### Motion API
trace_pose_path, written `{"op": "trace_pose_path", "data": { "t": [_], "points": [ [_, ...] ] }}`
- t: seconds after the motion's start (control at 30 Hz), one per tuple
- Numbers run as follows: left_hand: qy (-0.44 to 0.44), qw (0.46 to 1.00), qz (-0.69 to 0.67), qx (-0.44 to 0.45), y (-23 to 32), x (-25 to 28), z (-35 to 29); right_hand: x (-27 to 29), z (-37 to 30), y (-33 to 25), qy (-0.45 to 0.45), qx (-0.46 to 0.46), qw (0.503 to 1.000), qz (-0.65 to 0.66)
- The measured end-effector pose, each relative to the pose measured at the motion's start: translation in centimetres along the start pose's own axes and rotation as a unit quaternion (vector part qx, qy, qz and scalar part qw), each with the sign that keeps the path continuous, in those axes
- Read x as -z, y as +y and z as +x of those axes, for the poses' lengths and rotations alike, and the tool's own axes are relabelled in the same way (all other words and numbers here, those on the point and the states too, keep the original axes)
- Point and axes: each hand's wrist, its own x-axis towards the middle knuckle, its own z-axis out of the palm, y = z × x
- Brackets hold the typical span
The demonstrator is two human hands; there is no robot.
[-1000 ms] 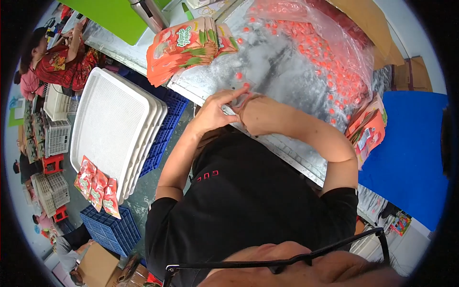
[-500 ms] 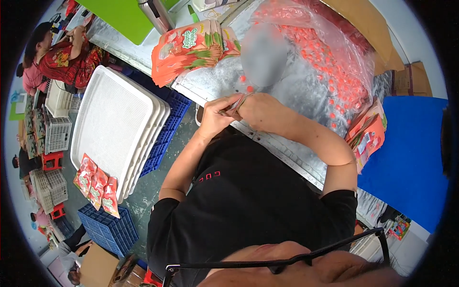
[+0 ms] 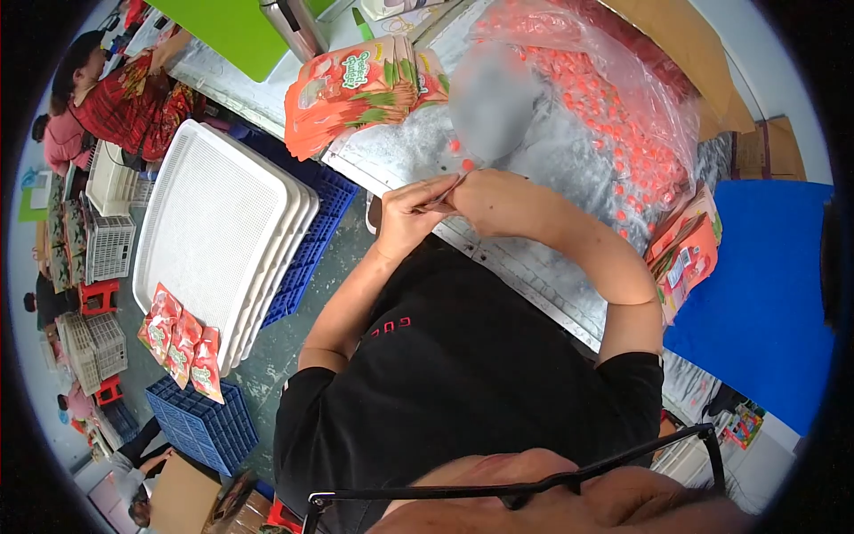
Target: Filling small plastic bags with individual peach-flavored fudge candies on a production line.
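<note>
Close together at the table's front edge are my left hand (image 3: 407, 214) and my right hand (image 3: 487, 200). The fingers of both are closed on a thin flat packet (image 3: 436, 203), of which only a narrow edge shows; the rest is hidden by the hands. Just beyond them lie a few loose red pieces (image 3: 467, 165) on the grey tabletop (image 3: 400, 160). A fanned stack of red and green pouches (image 3: 342, 84) stands to the left of the hands. On the far right of the table rests another bundle of pouches (image 3: 687, 254).
A clear plastic bag (image 3: 649, 116) spills many red pieces (image 3: 614, 147) across the table. Stacked white trays (image 3: 213, 205) stand at my left, with 3 filled pouches (image 3: 182, 343) on a corner. Blue crates (image 3: 200, 423), a steel flask (image 3: 294, 27) and a seated person (image 3: 133, 107) are nearby.
My hands have tilted slightly and pressed closer together, covering more of the packet. At the left, the seated person has shifted, with an arm reaching forward.
</note>
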Motion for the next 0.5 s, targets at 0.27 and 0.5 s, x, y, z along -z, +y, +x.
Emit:
{"op": "trace_pose_path", "data": {
  "t": [0.27,0.5],
  "points": [
    [0.073,0.997,0.000,0.011,0.7,2.4,-0.2,0.7,-4.9,-1.1,0.484,0.051,0.872,0.055],
    [0.035,0.998,-0.052,-0.004,1.6,2.6,-0.3,-6.0,-1.8,2.9,0.407,0.045,0.766,0.496]
  ]
}}
